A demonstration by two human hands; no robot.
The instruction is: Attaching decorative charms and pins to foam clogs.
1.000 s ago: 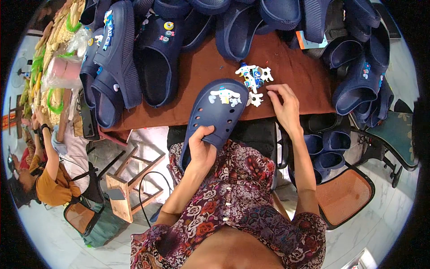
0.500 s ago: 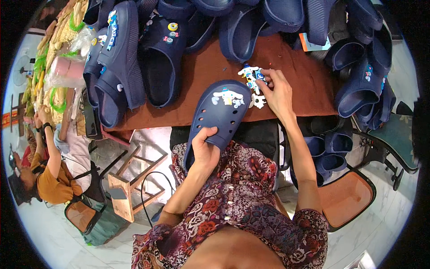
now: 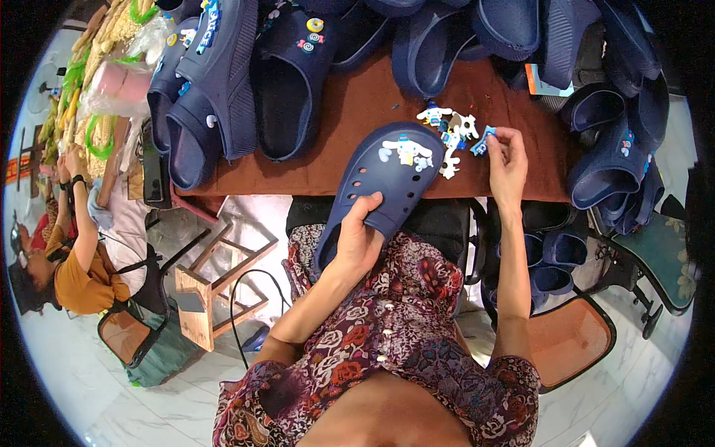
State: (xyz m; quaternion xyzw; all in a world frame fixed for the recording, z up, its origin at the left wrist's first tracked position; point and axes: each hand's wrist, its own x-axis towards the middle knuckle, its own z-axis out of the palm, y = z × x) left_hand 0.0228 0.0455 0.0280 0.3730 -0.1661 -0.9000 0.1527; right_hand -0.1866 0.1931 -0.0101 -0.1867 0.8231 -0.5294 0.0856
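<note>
My left hand (image 3: 360, 237) is closed round the heel end of a navy clog (image 3: 391, 182), its thumb across the upper. White-and-blue cartoon charms (image 3: 406, 150) sit on the clog's toe, above rows of round holes. My right hand (image 3: 509, 165) pinches a small blue charm with white lettering (image 3: 483, 141) between thumb and fingertips, just over the brown cloth. A loose pile of white, blue and yellow charms (image 3: 452, 134) lies on the cloth between the clog's toe and my right hand.
Navy clogs (image 3: 294, 104) crowd the far and left parts of the brown-covered table (image 3: 350, 112); more clogs (image 3: 607, 171) are stacked at the right. A wooden stool (image 3: 216, 287) stands below left, an orange-seated chair (image 3: 570, 339) below right. Another person (image 3: 86, 276) works at far left.
My right hand has drawn away from the charm pile to the right, with a blue charm pinched in its fingers. The pile is more spread out. The view has shifted slightly.
</note>
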